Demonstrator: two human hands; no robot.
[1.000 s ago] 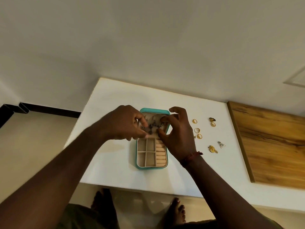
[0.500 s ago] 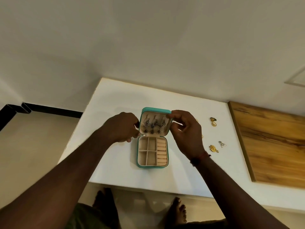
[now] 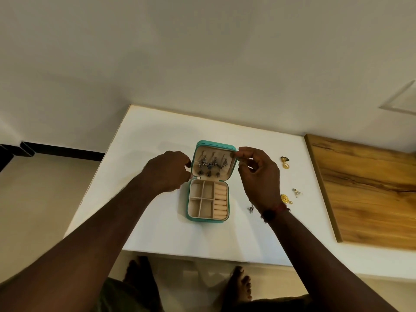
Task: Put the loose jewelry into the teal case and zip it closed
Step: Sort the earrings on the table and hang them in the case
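A white table (image 3: 157, 221) fills the middle of the view, with a wooden board (image 3: 371, 194) lying along its right side. Near the table's centre sits the teal case (image 3: 188, 216), open: its base lies flat and its lid (image 3: 213, 164) stands up at the far end, tilted back. The beige-lined base is split into four small square compartments on the left, which look empty, and a row of ring rolls (image 3: 220, 202) on the right. The lid's inner panel carries a dark silver-toned necklace or set of drop earrings (image 3: 211, 166) hanging across it. The person's forearms reach in from the near edge, one on each side of the case. The left hand (image 3: 168, 172) is curled at the lid's left edge, fingers bunched together and touching the lid near the hinge corner. The right hand (image 3: 258, 174) is raised at the lid's right side, thumb and forefinger pinching the upper right corner, the other fingers loosely bent; a dark band (image 3: 273, 212) circles that wrist. Loose jewelry lies on the table right of the case: two gold pieces (image 3: 285, 162) at the far side, a gold cluster (image 3: 286, 198) and a clear stone piece (image 3: 297, 192) nearer, and a small silver piece (image 3: 251, 208) just beside the right wrist.
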